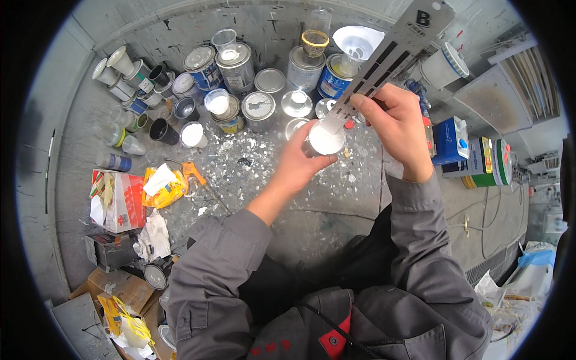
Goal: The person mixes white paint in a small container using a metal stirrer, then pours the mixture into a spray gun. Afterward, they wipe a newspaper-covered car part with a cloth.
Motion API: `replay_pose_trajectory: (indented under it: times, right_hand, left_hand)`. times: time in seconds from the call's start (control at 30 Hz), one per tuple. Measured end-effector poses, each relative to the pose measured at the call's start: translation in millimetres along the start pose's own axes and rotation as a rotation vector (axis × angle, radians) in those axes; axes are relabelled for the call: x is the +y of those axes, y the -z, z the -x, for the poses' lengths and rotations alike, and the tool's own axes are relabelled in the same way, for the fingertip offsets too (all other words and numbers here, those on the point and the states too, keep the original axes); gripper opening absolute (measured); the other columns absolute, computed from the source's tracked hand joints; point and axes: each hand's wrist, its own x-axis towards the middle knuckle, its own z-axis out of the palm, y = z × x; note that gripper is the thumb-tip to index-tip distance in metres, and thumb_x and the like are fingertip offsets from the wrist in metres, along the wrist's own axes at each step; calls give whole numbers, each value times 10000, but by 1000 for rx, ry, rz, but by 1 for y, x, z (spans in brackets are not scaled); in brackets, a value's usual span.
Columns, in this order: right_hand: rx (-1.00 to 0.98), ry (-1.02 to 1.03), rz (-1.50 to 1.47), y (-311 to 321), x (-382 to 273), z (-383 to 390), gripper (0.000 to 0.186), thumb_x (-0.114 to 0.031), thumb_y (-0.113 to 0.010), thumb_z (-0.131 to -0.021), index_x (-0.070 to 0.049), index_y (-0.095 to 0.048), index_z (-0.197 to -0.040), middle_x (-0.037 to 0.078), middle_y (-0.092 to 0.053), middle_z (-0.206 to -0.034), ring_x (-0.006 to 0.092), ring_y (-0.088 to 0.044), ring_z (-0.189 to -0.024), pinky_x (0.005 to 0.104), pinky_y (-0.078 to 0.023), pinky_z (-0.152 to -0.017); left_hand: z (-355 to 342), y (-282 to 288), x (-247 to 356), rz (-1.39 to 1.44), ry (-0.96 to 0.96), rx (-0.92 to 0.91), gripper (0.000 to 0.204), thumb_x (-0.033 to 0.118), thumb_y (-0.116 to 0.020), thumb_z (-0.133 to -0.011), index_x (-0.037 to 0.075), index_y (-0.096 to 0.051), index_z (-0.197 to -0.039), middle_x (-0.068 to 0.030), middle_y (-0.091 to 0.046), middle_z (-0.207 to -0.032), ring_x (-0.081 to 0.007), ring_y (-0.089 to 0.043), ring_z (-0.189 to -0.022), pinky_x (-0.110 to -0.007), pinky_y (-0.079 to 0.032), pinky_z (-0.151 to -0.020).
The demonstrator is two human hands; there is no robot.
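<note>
The left hand [295, 163] had its grip wrapped around a small cup [327, 144] of white liquid, the thumb on the near side and the fingers on the far side. The cup was in front of the person, above the paint-spattered floor [252, 174]. The right hand [397, 120] had its grip pinched on a flat grey slotted stick [393, 51], the thumb pressed against its face. The stick slanted down to the left, its lower end inside the cup. Beyond the hands stood a blue-labelled can [333, 83] and a closed silver-lidded can [258, 107]. To the left, a black cup [163, 132] stood near a cup of white [193, 135]; nearer the person lay a yellow packet [165, 191], just beside an orange-handled tool [193, 173], and a red-and-white box [127, 203]. On the right, a blue rectangular can [449, 141] stood near the right forearm.
</note>
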Motion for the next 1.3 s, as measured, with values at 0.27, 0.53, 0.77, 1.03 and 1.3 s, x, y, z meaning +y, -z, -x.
replay_pose_trajectory:
  times: [0.27, 0.53, 0.77, 1.03, 1.3]
  right_hand:
    - [-63, -39, -137, -12, 0, 5, 184, -135, -750, -983, 47, -749, -1010, 14, -689, -784, 64, -576, -679, 251, -447, -591]
    - [19, -58, -198, 1, -5, 2, 162, -129, -755, -982, 28, -756, -1019, -7, -664, -768, 60, -565, -674, 240, -437, -597]
    - [15, 11, -102, -15, -2, 3, 163, -99, -729, -948, 50, -757, -1009, 78, -731, -763, 86, -612, -637, 270, -465, -559]
    - [-14, -22, -127, -14, -4, 3, 175, -129, -742, -975, 35, -759, -1033, 32, -718, -810, 72, -604, -697, 255, -465, -609]
    - [29, 2, -84, -13, -2, 1, 180, -135, -735, -982, 31, -763, -1046, 20, -710, -786, 60, -585, -687, 250, -448, -591]
  left_hand:
    - [-5, 4, 9, -2, 2, 21, 778, 53, -843, -837, 52, -476, -1523, -64, -640, -1365, -169, -622, -1244, -341, -494, -1063]
    - [-1, 3, 11, -18, 46, 13, 774, 41, -850, -821, 53, -492, -1508, -57, -646, -1347, -161, -626, -1227, -336, -503, -1044]
    - [-6, 5, 8, -50, -22, 41, 753, 44, -846, -832, 49, -500, -1500, -51, -648, -1343, -158, -626, -1229, -337, -507, -1041]
    - [-3, 4, 8, 7, -1, 19, 753, 60, -850, -836, 51, -499, -1502, -52, -649, -1343, -154, -631, -1208, -339, -508, -1041]
    - [-4, 4, 8, -33, -33, 37, 760, 48, -845, -836, 36, -485, -1506, -64, -631, -1371, -168, -623, -1232, -350, -513, -1043]
